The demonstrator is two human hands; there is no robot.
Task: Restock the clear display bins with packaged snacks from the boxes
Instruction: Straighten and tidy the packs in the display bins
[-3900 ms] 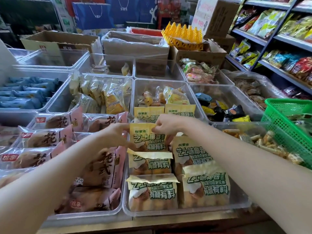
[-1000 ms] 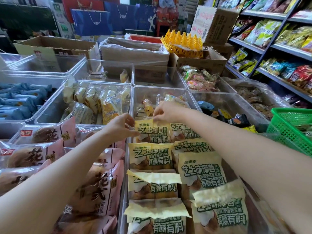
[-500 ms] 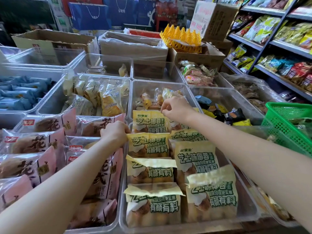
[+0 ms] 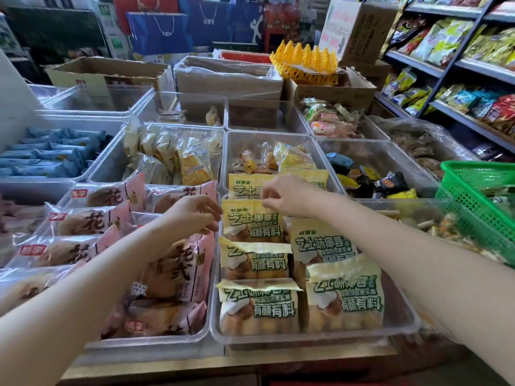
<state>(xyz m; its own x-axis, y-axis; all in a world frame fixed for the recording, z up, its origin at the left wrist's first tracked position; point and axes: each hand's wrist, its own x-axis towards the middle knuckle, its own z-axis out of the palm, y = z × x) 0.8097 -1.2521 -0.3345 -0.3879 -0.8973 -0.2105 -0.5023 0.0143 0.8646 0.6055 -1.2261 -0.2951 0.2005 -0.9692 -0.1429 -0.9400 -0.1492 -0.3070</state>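
Both hands are working on one yellow-green snack pack point(image 4: 252, 221), standing third from the front in the left row of the near clear bin point(image 4: 401, 327). The right hand point(image 4: 284, 195) is pinching its top seal; the left hand point(image 4: 192, 214) is sitting at its left edge with fingers curled in a narrow grip — whether it is actually holding the pack I cannot tell. To do this well, the person is probably best pulling the seal upright and nudging the pack back so the label is facing forward and overlapping the pack behind evenly. Compared with half a second earlier, the right hand is coming nearer — off the rear right pack and onto this one.
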